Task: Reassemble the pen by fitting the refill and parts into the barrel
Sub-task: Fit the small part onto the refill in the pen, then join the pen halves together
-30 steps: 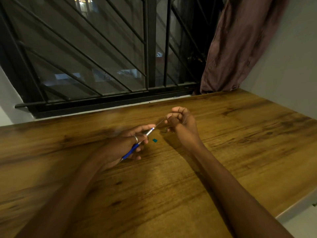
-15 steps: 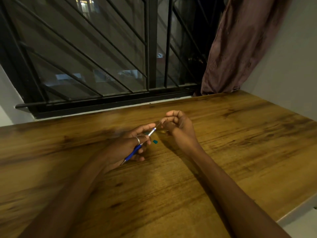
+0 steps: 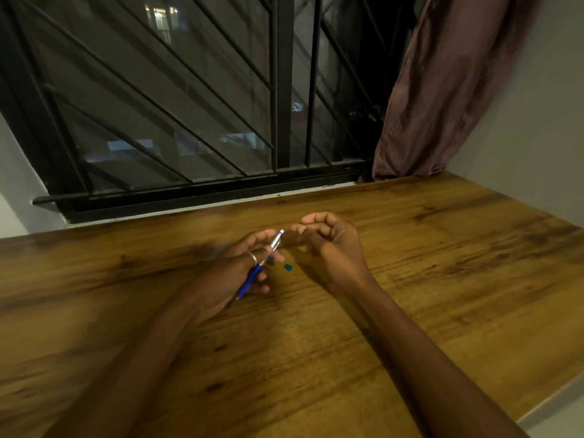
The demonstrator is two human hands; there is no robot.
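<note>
My left hand (image 3: 235, 273), with a ring on one finger, grips the pen barrel (image 3: 259, 265). The barrel is blue at its lower half and silver at its upper half. It slants up to the right and ends in a small white tip. My right hand (image 3: 331, 240) hovers just right of that tip with its fingers curled in, and I see nothing between them. Its forefinger tip is a short gap from the pen's end. A small teal pen part (image 3: 288, 267) lies on the wooden table (image 3: 442, 279) between my two hands.
A barred window (image 3: 189, 121) runs along the table's far edge. A brownish curtain (image 3: 442, 90) hangs at the back right and touches the tabletop. A grey wall bounds the table's right side. The table's near right edge (image 3: 550, 403) drops off.
The thin refill that stuck out of the barrel toward my right hand no longer shows; only a short white tip remains. My right hand's fingertips have come close to the barrel's end.
</note>
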